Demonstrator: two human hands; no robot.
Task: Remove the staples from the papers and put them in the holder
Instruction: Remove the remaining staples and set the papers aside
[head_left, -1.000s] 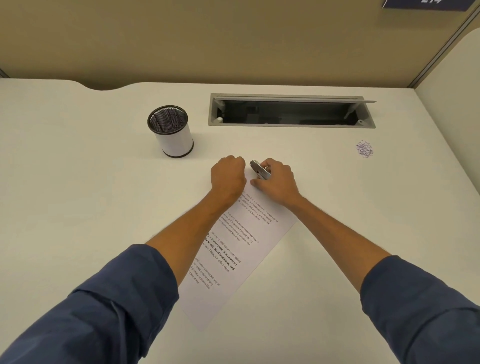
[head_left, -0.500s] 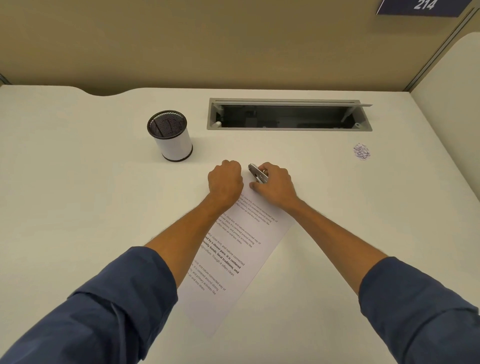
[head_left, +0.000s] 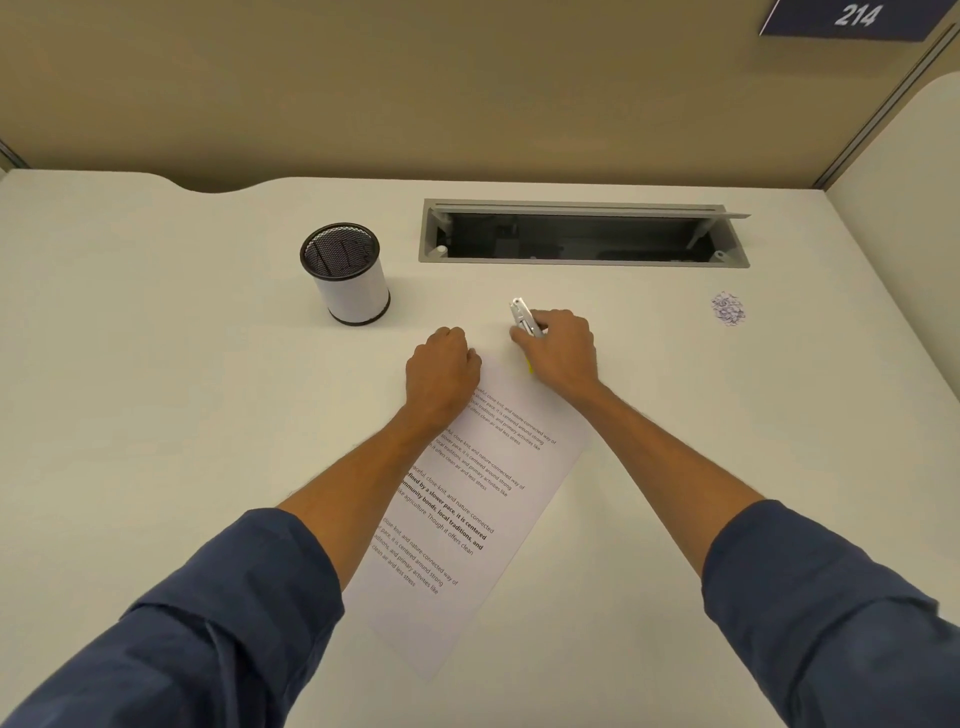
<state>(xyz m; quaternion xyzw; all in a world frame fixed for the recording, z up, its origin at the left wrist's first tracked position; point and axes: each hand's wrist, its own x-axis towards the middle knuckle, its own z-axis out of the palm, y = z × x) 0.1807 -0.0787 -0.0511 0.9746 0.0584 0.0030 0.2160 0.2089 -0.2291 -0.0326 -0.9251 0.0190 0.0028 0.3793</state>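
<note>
A printed sheet of paper lies slanted on the white desk. My left hand, fingers curled into a fist, presses down on the paper's top left corner. My right hand grips a metal staple remover, whose jaws stick up just beyond the paper's top edge. A bit of yellow shows under that hand. The holder, a white cup with a black mesh rim, stands upright to the far left of both hands. No staple can be made out.
A recessed grey cable tray with its lid raised runs along the back of the desk. A small pile of tiny crumpled bits sits at the far right. Partition walls close off the back and right.
My right hand has pulled away from my left, lifting the staple remover up and to the right off the paper's corner. The left hand stays on the paper.
</note>
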